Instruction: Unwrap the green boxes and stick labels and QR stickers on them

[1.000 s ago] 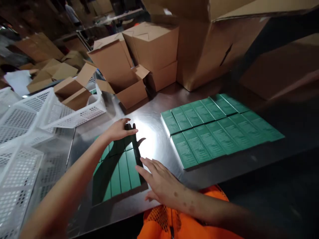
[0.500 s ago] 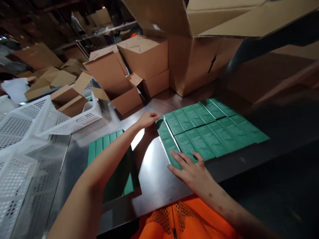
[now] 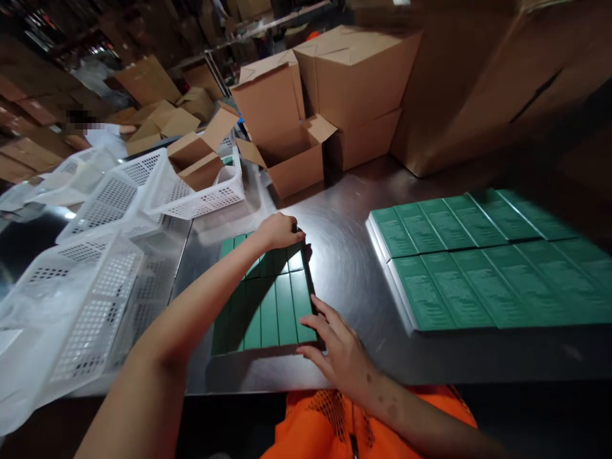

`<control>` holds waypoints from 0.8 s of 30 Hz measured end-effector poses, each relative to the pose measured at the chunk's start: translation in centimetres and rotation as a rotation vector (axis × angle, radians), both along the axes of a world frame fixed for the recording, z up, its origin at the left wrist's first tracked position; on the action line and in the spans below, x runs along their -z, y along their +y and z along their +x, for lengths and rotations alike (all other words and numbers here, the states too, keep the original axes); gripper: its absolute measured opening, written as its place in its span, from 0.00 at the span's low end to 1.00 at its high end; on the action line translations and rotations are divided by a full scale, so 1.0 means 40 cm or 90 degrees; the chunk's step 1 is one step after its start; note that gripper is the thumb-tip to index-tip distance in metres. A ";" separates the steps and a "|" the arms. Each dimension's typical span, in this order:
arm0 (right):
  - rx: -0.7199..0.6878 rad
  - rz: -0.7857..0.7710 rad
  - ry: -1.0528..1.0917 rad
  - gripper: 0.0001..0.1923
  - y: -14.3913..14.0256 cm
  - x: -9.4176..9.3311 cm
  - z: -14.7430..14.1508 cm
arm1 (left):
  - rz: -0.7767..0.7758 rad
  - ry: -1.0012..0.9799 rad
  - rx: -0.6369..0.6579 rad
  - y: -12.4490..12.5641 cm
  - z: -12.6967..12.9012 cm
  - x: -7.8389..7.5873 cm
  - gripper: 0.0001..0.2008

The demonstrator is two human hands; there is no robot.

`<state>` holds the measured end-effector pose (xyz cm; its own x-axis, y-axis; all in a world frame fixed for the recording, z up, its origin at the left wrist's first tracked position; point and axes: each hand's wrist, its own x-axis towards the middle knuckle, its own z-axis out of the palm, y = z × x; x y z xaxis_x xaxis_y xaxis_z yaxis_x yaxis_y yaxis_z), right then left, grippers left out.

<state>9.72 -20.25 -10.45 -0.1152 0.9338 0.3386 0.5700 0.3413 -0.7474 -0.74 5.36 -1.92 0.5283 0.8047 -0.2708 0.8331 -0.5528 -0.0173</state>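
Observation:
A block of slim green boxes (image 3: pixel 268 312) lies in two rows on the metal table. My left hand (image 3: pixel 280 231) reaches across it, fingers curled round the far end of the rightmost boxes; its fingertips are partly hidden. At the near right corner, my right hand (image 3: pixel 342 347) grips the end box, with the thumb at the near end, one finger on top and others along the side. To the right lies a larger block of green boxes (image 3: pixel 444 255), also in two rows, labels up, with no hand on it.
White perforated baskets (image 3: pixel 201 204) stand at the left, one holding an open carton (image 3: pixel 198 167). Behind the table's middle are an open cardboard box (image 3: pixel 296 169) and taller cartons (image 3: pixel 358 83). A big carton (image 3: pixel 459 95) stands at the back right. A person (image 3: pixel 105 135) is at the far left.
Both hands have moved left from the larger block to the smaller one. The boxes at the larger block's left end have come away, and the smaller block now has boxes under my hands.

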 end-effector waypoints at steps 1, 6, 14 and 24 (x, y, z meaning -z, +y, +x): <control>0.010 0.008 0.000 0.16 0.004 -0.001 -0.002 | 0.004 -0.001 -0.010 -0.001 -0.003 0.002 0.24; 0.030 0.019 -0.034 0.15 0.009 -0.011 -0.015 | 0.005 0.028 -0.026 0.003 0.003 -0.001 0.24; -0.061 0.005 -0.185 0.32 -0.040 -0.111 0.157 | -0.020 -0.061 0.000 0.023 0.074 -0.039 0.36; 0.161 0.054 -0.546 0.30 -0.096 -0.074 0.417 | -0.154 -0.280 0.091 -0.016 0.452 0.060 0.28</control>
